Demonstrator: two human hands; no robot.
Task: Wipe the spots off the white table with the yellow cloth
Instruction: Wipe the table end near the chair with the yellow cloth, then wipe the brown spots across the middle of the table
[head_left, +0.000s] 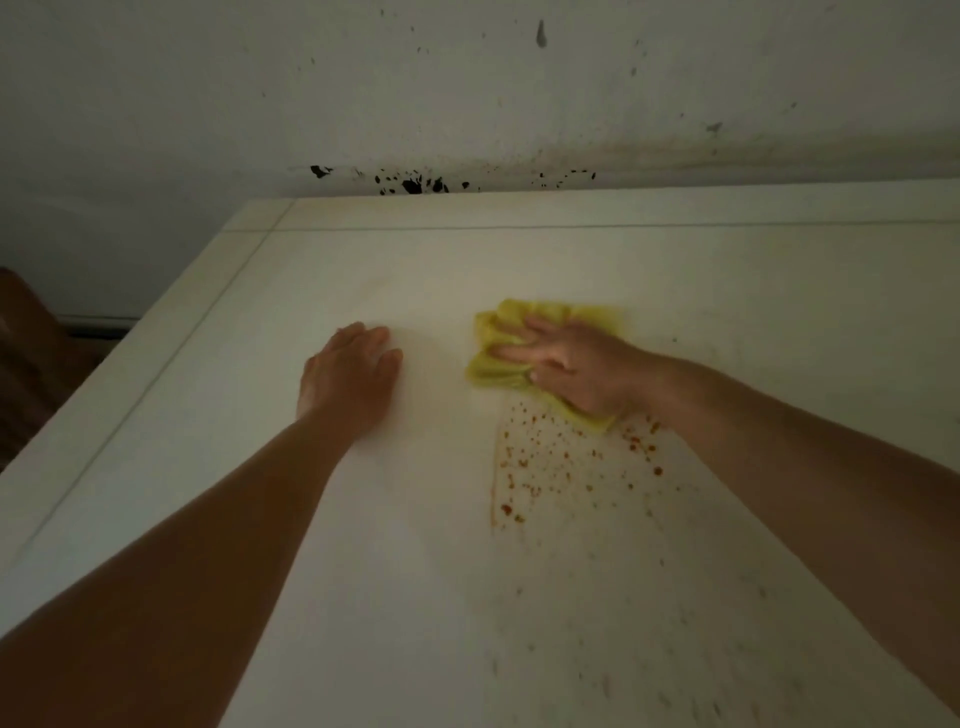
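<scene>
While the right hand (574, 364) lies flat on the yellow cloth (519, 343), fingers spread and pressing it onto the white table (415, 571), the left hand (350, 371) rests palm down on the bare surface, released and grasping nothing, fingers loosely together. The right hand does not clench the cloth; it pins it under an open palm, with the fingertips (506, 354) pointing toward the left hand. The cloth is crumpled, bunched beyond and beneath those fingers, and a corner of it pokes out below the heel of the palm. Its far edge looks blurred.

Just nearer the person than the right hand, starting at the cloth's lower edge, lies a scatter of small red-orange spots (561, 467). They fan out below the wrist and forearm, and a thin reddish streak (493, 499) runs down their left side. Fainter greyish specks (675, 649) dot the table further toward the person, under the line of the right forearm.

Between the two hands the table is bare. Beyond both hands the tabletop ends at a grubby pale wall (467, 78), where black splotches (410, 183) sit just above the table's back edge. To the left of the left hand, past the table's side edge, something dark brown (31, 364) shows, too dim to identify.
</scene>
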